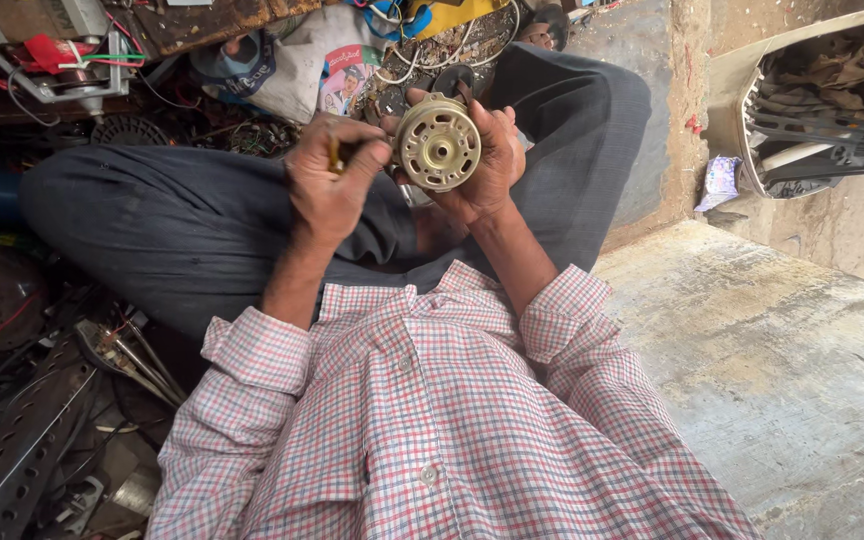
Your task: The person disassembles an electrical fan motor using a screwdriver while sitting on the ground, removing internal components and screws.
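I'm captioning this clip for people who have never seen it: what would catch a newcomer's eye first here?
First, the round, pale-gold metal motor housing at top centre, cupped in the right hand. Beside it, the left hand is closed around a small slim tool, its tip toward the housing. Below, the red-and-white checked shirt fills the foreground, with tangled wires and metal scrap heaped at lower left.

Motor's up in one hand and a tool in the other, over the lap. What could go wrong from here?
The round motor rests only in the right hand; if it slips, it likely falls onto the lap or into the scrap pile. The left hand works a thin tool beside the right fingers, so a slip could jab them.
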